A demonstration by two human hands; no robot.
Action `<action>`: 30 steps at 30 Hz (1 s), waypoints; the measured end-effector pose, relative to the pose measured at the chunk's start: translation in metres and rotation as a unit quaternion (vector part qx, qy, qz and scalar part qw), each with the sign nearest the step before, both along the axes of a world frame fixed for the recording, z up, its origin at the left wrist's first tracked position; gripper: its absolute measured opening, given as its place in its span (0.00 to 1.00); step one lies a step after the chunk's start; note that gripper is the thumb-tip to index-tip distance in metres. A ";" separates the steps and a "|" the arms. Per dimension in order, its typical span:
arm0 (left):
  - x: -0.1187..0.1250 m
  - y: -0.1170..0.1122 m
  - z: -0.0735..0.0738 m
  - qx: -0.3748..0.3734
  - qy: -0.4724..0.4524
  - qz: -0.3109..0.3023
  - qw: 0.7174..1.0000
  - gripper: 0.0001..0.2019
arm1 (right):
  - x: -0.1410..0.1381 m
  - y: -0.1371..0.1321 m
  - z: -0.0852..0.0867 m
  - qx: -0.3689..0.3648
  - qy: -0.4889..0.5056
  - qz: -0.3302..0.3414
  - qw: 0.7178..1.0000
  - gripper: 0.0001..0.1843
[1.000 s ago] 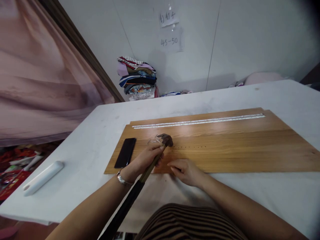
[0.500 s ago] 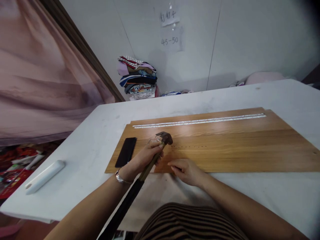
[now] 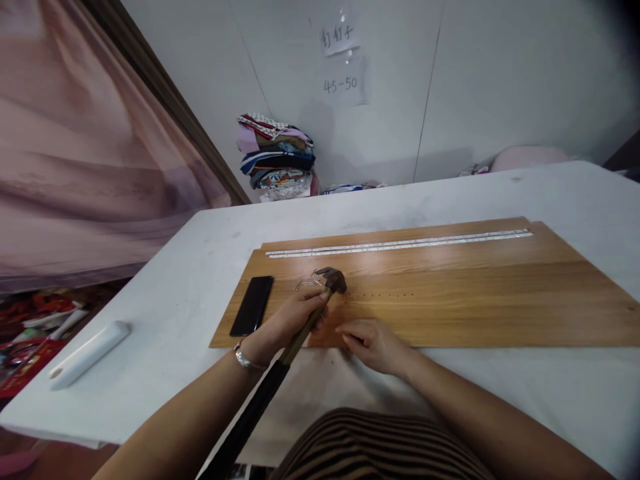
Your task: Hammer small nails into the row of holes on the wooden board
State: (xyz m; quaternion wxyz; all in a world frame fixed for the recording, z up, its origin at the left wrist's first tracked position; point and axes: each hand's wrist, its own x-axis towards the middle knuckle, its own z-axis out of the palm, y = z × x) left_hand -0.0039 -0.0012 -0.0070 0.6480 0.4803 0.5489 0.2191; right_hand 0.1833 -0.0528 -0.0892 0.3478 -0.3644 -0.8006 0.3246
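My left hand (image 3: 301, 311) is wrapped round the handle of a claw hammer (image 3: 280, 367), just below its metal head. The head hangs over the wooden board (image 3: 480, 293), and the black grip slants back toward my body. Beside the head lie several loose nails (image 3: 309, 284), partly hidden by it. A row of small dark nail heads or holes (image 3: 385, 295) runs to the right along the board. My right hand (image 3: 375, 343) rests at the board's near edge, its fingers curled together, with nothing visible in them.
A black phone (image 3: 253, 305) lies at the board's left end. Two pale measuring strips (image 3: 400, 245) run along its far side. On the white table (image 3: 165, 287) lies a white elongated object (image 3: 90, 355). Folded clothes (image 3: 277, 157) are stacked against the wall.
The hammer head has shifted very slightly right and down with my left hand. My right hand stays in place.
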 end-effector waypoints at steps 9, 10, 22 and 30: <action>0.002 -0.001 0.001 0.001 0.015 0.003 1.000 0.14 | -0.001 0.001 -0.002 -0.002 -0.003 -0.002 1.000 0.15; 0.002 -0.001 -0.001 -0.003 0.019 0.007 1.000 0.14 | -0.001 0.001 -0.003 0.001 -0.002 -0.002 1.000 0.15; -0.001 -0.001 0.001 0.013 -0.005 0.001 1.000 0.13 | -0.001 0.001 0.000 -0.004 -0.004 -0.006 1.000 0.15; 0.000 -0.002 -0.005 0.001 0.012 -0.003 1.000 0.14 | -0.001 0.001 -0.004 0.000 -0.005 -0.004 1.000 0.15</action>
